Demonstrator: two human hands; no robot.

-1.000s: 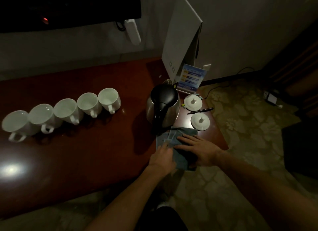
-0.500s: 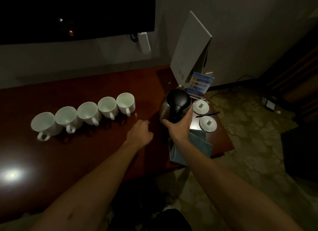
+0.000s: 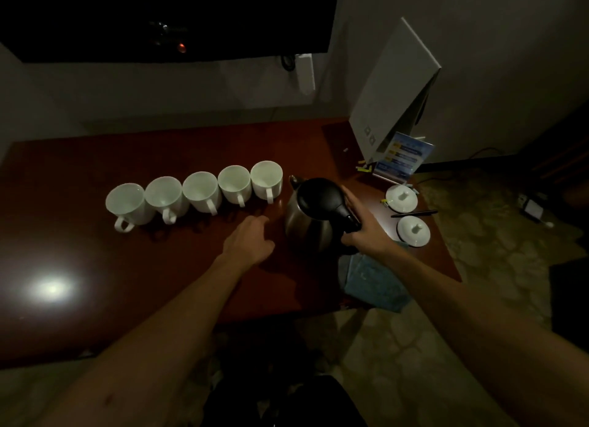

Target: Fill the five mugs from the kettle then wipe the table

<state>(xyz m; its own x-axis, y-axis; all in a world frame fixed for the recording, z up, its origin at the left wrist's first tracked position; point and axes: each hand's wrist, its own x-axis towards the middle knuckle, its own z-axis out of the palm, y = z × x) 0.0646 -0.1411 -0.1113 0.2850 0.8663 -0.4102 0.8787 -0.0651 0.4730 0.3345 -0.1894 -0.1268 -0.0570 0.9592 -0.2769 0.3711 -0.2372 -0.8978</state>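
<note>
We see the right hand (image 3: 363,226) wrapped around the black handle of the kettle (image 3: 314,218), gripping it. The kettle sits on the table (image 3: 159,267), spout toward the 5 mugs (image 3: 200,192), which stand in a row just left of the kettle, the nearest one close to the spout but apart. All 5 mugs upright, handles toward us. The left hand (image 3: 250,240) hovers left of the kettle's base, fingers loosely curled, holding nothing. A folded blue cloth (image 3: 371,281) lies just in front of the kettle at the table's edge, partly under the right forearm. Right of the kettle: 2 white lids (image 3: 406,214) with a pen (image 3: 414,214) between them. Behind the kettle, a blue card (image 3: 401,157).
</note>
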